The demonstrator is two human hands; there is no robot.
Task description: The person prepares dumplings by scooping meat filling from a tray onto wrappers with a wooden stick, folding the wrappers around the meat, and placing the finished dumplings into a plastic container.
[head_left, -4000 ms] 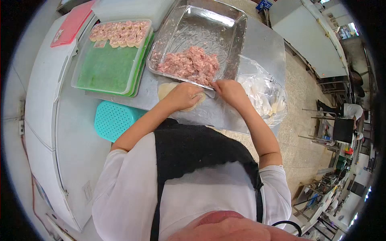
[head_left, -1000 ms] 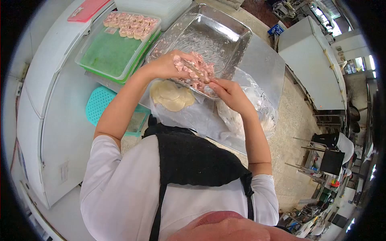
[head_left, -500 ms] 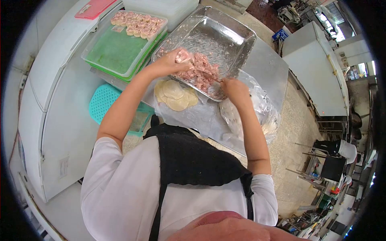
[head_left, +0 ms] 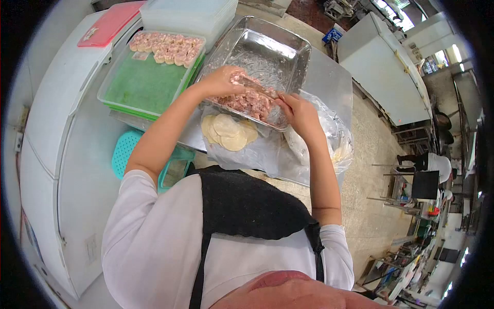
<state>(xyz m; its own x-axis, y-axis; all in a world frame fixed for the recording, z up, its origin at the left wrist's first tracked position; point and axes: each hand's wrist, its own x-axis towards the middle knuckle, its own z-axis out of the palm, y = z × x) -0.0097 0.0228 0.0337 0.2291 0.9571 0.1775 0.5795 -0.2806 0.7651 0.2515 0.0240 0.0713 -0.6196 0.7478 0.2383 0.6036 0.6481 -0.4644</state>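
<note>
1. Kitchen floor of pale speckled stone runs along the right; a white freezer (head_left: 56, 154) fills the left side.
2. A steel table (head_left: 329, 77) stands beside the freezer, in front of the person.
3. On the table sits a big metal tray (head_left: 267, 38), mostly bare, with mince (head_left: 249, 103) heaped at its near edge.
4. Left of it lies a clear box (head_left: 139, 85) with a green bottom; dumplings (head_left: 164, 46) fill rows at its far end.
5. Behind the box are a stack of lids (head_left: 190, 13) and a red board (head_left: 108, 23).
6. A plastic bag (head_left: 329, 139) lies crumpled on the table's near right corner.
7. A teal stool (head_left: 123, 152) stands under the table's left edge.
8. Round wrappers (head_left: 229, 131) lie stacked on plastic just below the tray.
9. The left hand (head_left: 218, 82) hovers over the mince, curled round a small pink lump (head_left: 238, 78); whether a wrapper lies under it cannot be told.
10. The right hand (head_left: 298, 113) is at the tray's near right rim, fingers pinched on a thin stick (head_left: 260, 86) that reaches to the lump. The hands are close but not touching.
</note>
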